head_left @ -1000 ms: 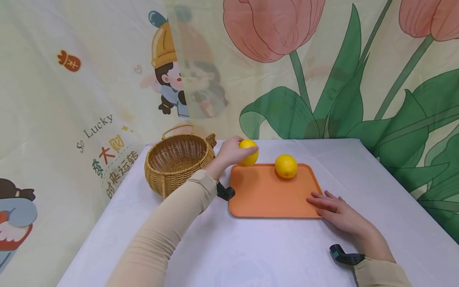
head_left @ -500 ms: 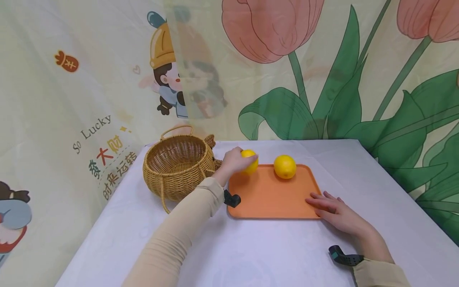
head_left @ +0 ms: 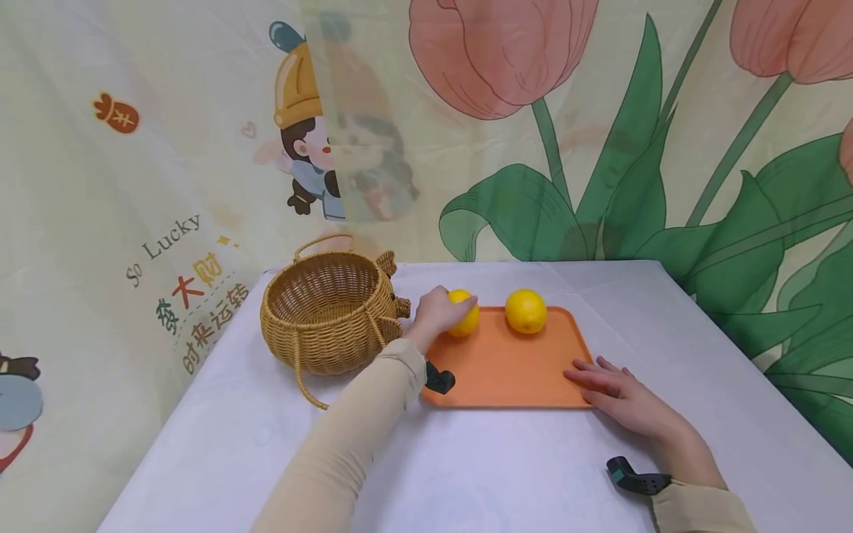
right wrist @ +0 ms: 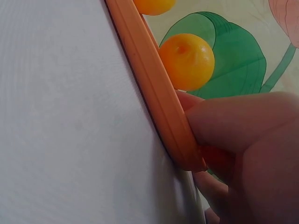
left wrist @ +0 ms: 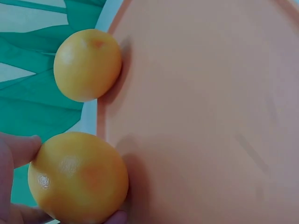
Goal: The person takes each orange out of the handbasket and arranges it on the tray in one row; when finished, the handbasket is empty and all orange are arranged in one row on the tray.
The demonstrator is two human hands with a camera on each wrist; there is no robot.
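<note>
In the head view, my left hand (head_left: pixel 436 317) holds a yellow lemon (head_left: pixel 466 322) at the back left of an orange tray (head_left: pixel 509 374). The left wrist view shows my thumb and fingertips around that lemon (left wrist: pixel 79 177), with its shadow on the tray beside it. A second lemon (head_left: pixel 526 311) rests at the tray's back edge, to the right of the held one. My right hand (head_left: pixel 623 400) lies at the tray's front right corner, its fingers extended and touching the rim. From the right wrist, the tray's rim (right wrist: pixel 154 88) runs up past my thumb.
A round wicker basket (head_left: pixel 326 318) with a snout-like knob stands left of the tray, one handle hanging down at its front. White cloth (head_left: pixel 520 474) covers the table. Printed curtains (head_left: pixel 520 207) hang directly behind it.
My left hand has lowered the lemon from above the tray's back left corner, coming slightly nearer. The right hand stays at the tray's corner. The head view has shifted slightly.
</note>
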